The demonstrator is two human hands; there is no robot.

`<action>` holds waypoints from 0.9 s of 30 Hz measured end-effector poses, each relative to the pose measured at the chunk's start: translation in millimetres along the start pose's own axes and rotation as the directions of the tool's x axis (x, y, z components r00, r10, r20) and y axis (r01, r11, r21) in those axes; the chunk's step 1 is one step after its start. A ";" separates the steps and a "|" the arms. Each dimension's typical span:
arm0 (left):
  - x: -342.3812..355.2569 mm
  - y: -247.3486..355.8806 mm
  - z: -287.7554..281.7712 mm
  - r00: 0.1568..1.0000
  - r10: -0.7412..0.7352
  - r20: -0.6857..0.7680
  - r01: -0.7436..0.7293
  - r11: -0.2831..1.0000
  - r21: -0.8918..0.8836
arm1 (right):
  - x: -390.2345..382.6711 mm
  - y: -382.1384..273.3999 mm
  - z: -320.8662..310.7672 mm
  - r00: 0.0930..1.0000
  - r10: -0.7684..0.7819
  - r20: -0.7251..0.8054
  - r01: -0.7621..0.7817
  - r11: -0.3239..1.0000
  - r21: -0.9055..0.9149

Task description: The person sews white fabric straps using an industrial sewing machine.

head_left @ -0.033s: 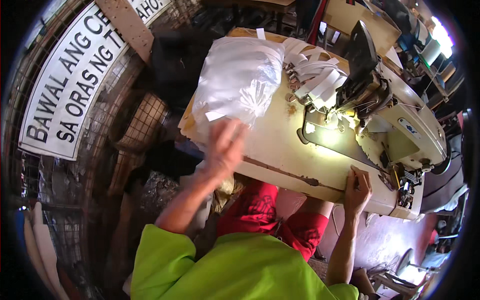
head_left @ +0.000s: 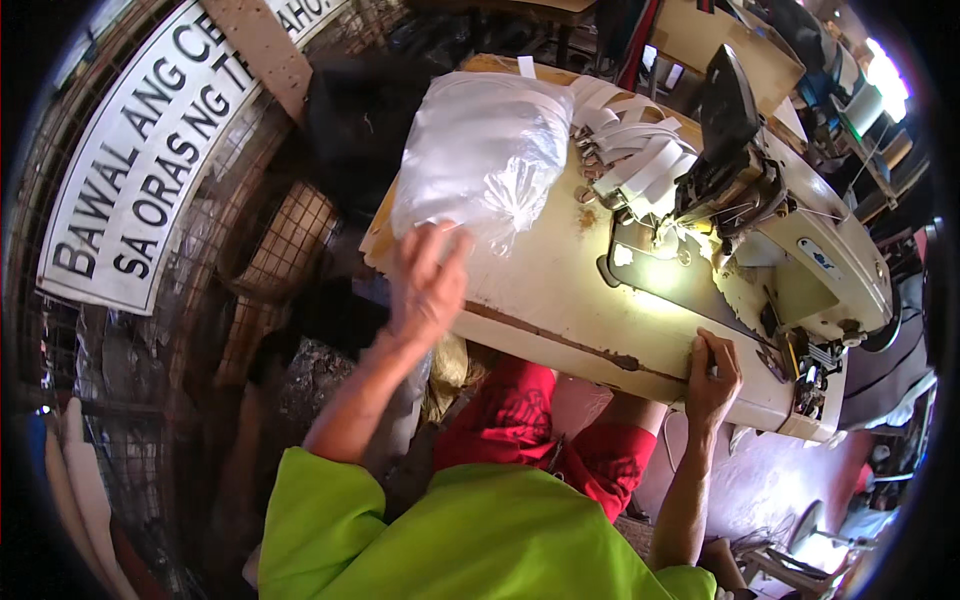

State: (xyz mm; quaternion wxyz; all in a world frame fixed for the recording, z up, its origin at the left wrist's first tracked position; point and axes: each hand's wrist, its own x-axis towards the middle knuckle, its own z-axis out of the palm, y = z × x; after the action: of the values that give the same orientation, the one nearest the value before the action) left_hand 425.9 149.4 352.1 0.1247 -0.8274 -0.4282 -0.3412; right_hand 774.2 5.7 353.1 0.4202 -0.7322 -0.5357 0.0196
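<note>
Hands sit well apart in the head view. The left hand (head_left: pixel 430 285) has bent fingers at the near edge of a clear plastic bag (head_left: pixel 475 140) with white contents; whether they pinch the film or merely touch it, I cannot tell. The bag lies just beyond that hand on the sewing table (head_left: pixel 540 310), its gathered part off to the hand's right. The right hand (head_left: pixel 714 378) rests with curled fingers at the table's near edge; nothing shows in it, though its palm is hidden.

A hard tug by the left hand could tear the film, which looks thin, or drag the bag off the table's left side, since no second hand steadies it. A shove forward and rightward might drive it into the white straps (head_left: pixel 645 160) between it and the sewing machine (head_left: pixel 835 250), scattering or tangling them. Beyond the right hand, a careless reach toward the lit metal plate (head_left: pixel 665 278) could bring fingers near the needle area.
</note>
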 end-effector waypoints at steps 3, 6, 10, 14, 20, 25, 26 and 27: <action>8.9 -37.2 -14.9 0.997 -0.078 0.020 0.075 0.990 0.122 | 0.7 -22.9 20.8 0.995 -0.020 0.102 0.007 0.992 0.130; -2.9 -58.9 -21.9 0.983 -0.041 0.179 0.014 0.989 0.150 | -7.7 -61.1 48.3 0.953 -0.174 0.248 0.116 0.966 0.232; -15.2 -11.9 -73.6 0.989 0.048 0.138 -0.042 0.998 -0.044 | -25.5 -130.5 66.6 0.838 -0.522 0.162 0.497 0.851 0.172; -59.4 56.4 -115.4 0.984 0.114 0.135 -0.046 0.904 -0.425 | -35.9 -171.9 71.6 0.598 -0.734 0.322 0.693 0.675 0.252; -181.8 11.6 -67.5 0.891 -0.374 0.258 0.448 0.819 -0.359 | -54.8 -146.5 30.6 0.676 -0.658 0.332 0.720 0.685 -0.108; -341.6 -130.8 -0.8 0.610 -0.695 0.381 0.672 0.708 0.216 | -1.3 -40.8 -5.3 0.960 0.121 0.251 -0.022 0.930 -0.367; -351.6 -158.6 7.8 0.496 -0.783 0.376 0.785 0.589 0.190 | 7.8 -7.7 -9.0 0.977 0.069 0.202 0.011 0.929 -0.370; -356.8 -183.9 20.9 0.375 -0.844 0.384 0.872 0.461 0.162 | 13.1 23.6 -9.0 0.989 0.024 0.146 0.033 0.925 -0.379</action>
State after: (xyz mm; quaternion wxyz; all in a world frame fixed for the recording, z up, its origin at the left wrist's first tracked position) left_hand 146.6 48.1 81.4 -0.1916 -0.5398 -0.7979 -0.1877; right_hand 802.1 9.1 349.4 0.2294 -0.7950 -0.5607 -0.0316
